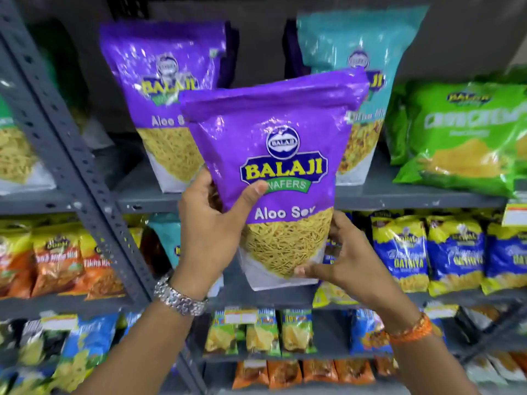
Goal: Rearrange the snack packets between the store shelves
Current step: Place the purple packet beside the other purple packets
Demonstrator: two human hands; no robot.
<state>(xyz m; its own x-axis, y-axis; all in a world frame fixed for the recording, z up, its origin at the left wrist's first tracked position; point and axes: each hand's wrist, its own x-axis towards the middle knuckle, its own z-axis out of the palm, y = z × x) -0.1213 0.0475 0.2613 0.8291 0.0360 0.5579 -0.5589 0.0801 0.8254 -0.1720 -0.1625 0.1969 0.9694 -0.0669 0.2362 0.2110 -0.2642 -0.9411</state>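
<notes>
**Purple Aloo Sev pouch held in both hands before the upper shelf**

Pouch (281, 166), glossy purple plastic, stand-up shape, wider at the top seal, white base, printed yellow sev strands across the lower front. It is in the air, tilted slightly, in front of the upper shelf (399, 195) near its front edge. Left hand (211, 220) grips the pouch's left edge, thumb pressed on the front over the logo, fingers wrapped behind. Right hand (339, 260) clamps the bottom right corner, thumb on the front, fingers curled around the side. Metal link watch (179, 299) on the left wrist; orange thread band (410, 330) on the right wrist.

On the upper shelf, 1 matching purple pouch (162, 104) stands upright toward the left end, a teal pouch (362, 92) stands behind the held one, and a crinkled green bag (462, 132) leans toward the right end. Shelving is grey painted metal with a perforated upright (65, 155). Lower shelves carry rows of small blue-yellow packets (453, 249) on the right and orange-yellow packets (60, 258) on the left; lower rows are blurred.
</notes>
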